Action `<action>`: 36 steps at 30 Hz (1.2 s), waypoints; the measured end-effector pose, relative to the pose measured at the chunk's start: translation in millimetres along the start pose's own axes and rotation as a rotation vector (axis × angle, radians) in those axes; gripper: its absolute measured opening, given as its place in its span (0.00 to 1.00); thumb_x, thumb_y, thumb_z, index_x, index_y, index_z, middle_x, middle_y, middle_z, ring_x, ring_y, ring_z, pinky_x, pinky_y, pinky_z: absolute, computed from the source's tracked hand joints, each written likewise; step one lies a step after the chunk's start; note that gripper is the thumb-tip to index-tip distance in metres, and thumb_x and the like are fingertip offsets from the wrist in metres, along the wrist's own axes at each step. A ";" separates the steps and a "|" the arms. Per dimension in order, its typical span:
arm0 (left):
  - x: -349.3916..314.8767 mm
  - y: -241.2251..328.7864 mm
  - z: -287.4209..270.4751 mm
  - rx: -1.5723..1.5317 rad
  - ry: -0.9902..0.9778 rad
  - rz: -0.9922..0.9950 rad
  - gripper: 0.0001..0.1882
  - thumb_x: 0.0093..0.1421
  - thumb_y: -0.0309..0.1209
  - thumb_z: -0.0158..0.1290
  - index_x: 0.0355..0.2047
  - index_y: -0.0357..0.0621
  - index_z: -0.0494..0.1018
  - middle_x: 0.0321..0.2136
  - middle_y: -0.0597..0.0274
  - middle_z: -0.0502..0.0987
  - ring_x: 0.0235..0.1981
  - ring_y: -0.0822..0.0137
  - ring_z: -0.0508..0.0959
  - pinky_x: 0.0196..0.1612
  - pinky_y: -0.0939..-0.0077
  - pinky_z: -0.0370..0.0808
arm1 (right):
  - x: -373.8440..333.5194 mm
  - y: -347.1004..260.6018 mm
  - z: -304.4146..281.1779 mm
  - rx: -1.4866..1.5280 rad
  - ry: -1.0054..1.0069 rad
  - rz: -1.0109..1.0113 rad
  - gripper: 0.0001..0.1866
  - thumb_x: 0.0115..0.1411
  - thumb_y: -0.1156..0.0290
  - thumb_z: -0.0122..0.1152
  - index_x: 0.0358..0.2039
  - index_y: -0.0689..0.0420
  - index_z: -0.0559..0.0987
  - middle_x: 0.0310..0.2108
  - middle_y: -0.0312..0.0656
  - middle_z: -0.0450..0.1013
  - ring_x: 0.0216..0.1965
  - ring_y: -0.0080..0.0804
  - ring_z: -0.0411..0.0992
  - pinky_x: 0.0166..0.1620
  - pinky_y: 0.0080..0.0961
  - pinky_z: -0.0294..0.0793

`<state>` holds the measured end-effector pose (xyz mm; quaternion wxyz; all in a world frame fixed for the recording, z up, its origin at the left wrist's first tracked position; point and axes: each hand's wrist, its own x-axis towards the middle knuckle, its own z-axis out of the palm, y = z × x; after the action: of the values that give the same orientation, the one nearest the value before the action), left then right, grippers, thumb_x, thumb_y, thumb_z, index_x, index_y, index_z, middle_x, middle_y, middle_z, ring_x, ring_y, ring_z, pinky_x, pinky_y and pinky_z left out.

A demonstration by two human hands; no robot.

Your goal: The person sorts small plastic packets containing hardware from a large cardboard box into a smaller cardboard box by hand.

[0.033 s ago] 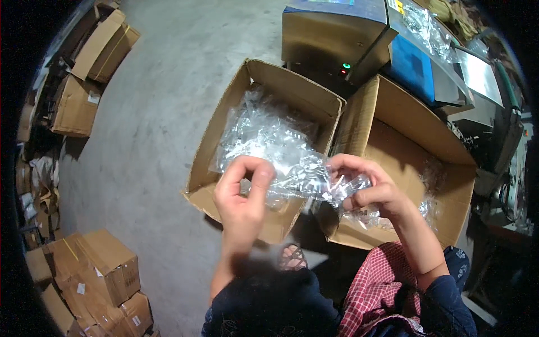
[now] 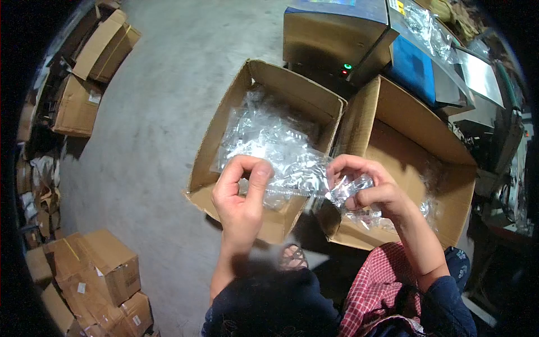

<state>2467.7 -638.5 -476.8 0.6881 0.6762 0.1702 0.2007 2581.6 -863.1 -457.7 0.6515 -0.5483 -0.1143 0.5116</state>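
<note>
Stretched between my two hands is a clear plastic bag [image 2: 303, 175], crinkled and shiny, above the gap between two cardboard boxes. My left hand [image 2: 240, 205] pinches one end of it between thumb and forefinger. At the other end my right hand [image 2: 377, 188] has its fingers curled around the bunched plastic. Beneath and beyond the left hand, the left open box [image 2: 205, 149] holds a heap of similar clear bags [image 2: 252, 129]. The right open box [image 2: 424, 135] has some clear plastic [image 2: 429, 208] along its right side, partly behind my right hand.
A metal machine [image 2: 334, 36] with a green light and a blue panel [image 2: 412, 67] stands behind the boxes. Stacked cartons [image 2: 104, 269] are at the lower left, with more cartons [image 2: 76, 106] at the far left. My sandalled foot [image 2: 293, 256] is below the left box.
My left hand has shifted very slightly left. The bag stays held between both hands, its creases a little changed.
</note>
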 end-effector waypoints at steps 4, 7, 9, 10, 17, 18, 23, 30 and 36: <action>5.2 -0.9 -2.1 0.155 0.191 0.101 0.05 0.64 0.26 0.52 0.36 0.36 0.73 0.35 0.63 0.75 0.38 0.72 0.72 0.44 0.77 0.69 | 3.4 -1.1 3.3 -0.008 0.001 -0.080 0.32 0.42 0.73 0.61 0.52 0.62 0.72 0.42 0.41 0.75 0.43 0.27 0.72 0.49 0.22 0.71; 7.6 -4.3 -0.3 0.381 0.147 0.208 0.11 0.62 0.28 0.54 0.43 0.37 0.73 0.45 0.57 0.73 0.45 0.66 0.71 0.48 0.71 0.69 | 7.4 -3.5 13.0 0.071 0.090 -0.082 0.30 0.47 0.69 0.64 0.52 0.62 0.71 0.43 0.41 0.75 0.43 0.27 0.72 0.50 0.22 0.70; 2.0 -5.6 13.0 0.260 0.009 0.091 0.15 0.62 0.32 0.56 0.45 0.36 0.72 0.44 0.55 0.74 0.42 0.64 0.73 0.46 0.70 0.71 | 11.3 -0.7 17.8 0.106 0.157 -0.091 0.25 0.55 0.65 0.61 0.51 0.63 0.71 0.42 0.42 0.75 0.38 0.25 0.72 0.39 0.19 0.70; -1.6 -2.9 16.2 0.204 -0.154 -0.039 0.17 0.62 0.35 0.57 0.45 0.36 0.72 0.39 0.56 0.76 0.37 0.65 0.75 0.43 0.69 0.72 | 14.5 3.9 19.1 0.107 0.184 -0.108 0.23 0.60 0.62 0.57 0.50 0.64 0.71 0.41 0.44 0.75 0.32 0.24 0.73 0.29 0.17 0.71; -12.2 8.9 33.2 0.098 -0.287 -0.143 0.18 0.57 0.35 0.64 0.40 0.38 0.71 0.28 0.64 0.76 0.30 0.74 0.75 0.33 0.78 0.73 | 25.3 19.8 19.3 -0.002 0.217 -0.175 0.28 0.70 0.48 0.40 0.46 0.63 0.74 0.37 0.42 0.75 0.33 0.21 0.73 0.30 0.14 0.73; -11.7 9.1 33.8 0.069 -0.268 -0.146 0.18 0.56 0.34 0.65 0.40 0.38 0.71 0.27 0.64 0.76 0.29 0.74 0.75 0.32 0.79 0.73 | 29.8 22.4 21.9 -0.030 0.262 -0.227 0.29 0.70 0.47 0.38 0.46 0.62 0.74 0.37 0.42 0.75 0.35 0.21 0.73 0.32 0.14 0.73; -7.4 22.6 31.5 0.145 -0.324 -0.116 0.18 0.54 0.29 0.65 0.43 0.37 0.72 0.23 0.65 0.75 0.27 0.76 0.74 0.31 0.81 0.71 | 25.1 14.2 23.3 -0.033 0.205 -0.164 0.31 0.70 0.42 0.36 0.48 0.61 0.71 0.39 0.40 0.72 0.41 0.23 0.70 0.47 0.21 0.69; -14.6 12.4 25.3 0.041 -0.228 -0.229 0.08 0.57 0.25 0.61 0.36 0.37 0.76 0.22 0.71 0.74 0.25 0.81 0.69 0.31 0.85 0.67 | 34.4 17.1 28.1 -0.064 0.207 -0.259 0.31 0.69 0.41 0.37 0.51 0.58 0.69 0.38 0.35 0.69 0.39 0.19 0.67 0.44 0.18 0.69; -1.9 -7.1 8.5 -0.336 0.083 -0.164 0.06 0.62 0.27 0.57 0.32 0.39 0.72 0.23 0.72 0.71 0.22 0.84 0.63 0.27 0.90 0.60 | 24.7 3.4 23.4 0.001 0.243 -0.230 0.17 0.64 0.61 0.55 0.46 0.61 0.73 0.31 0.34 0.69 0.26 0.16 0.67 0.26 0.14 0.71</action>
<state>2470.7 -646.9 -483.8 0.7977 0.5268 0.2173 0.1972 2574.3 -829.9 -462.0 0.7151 -0.5891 -0.0967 0.3636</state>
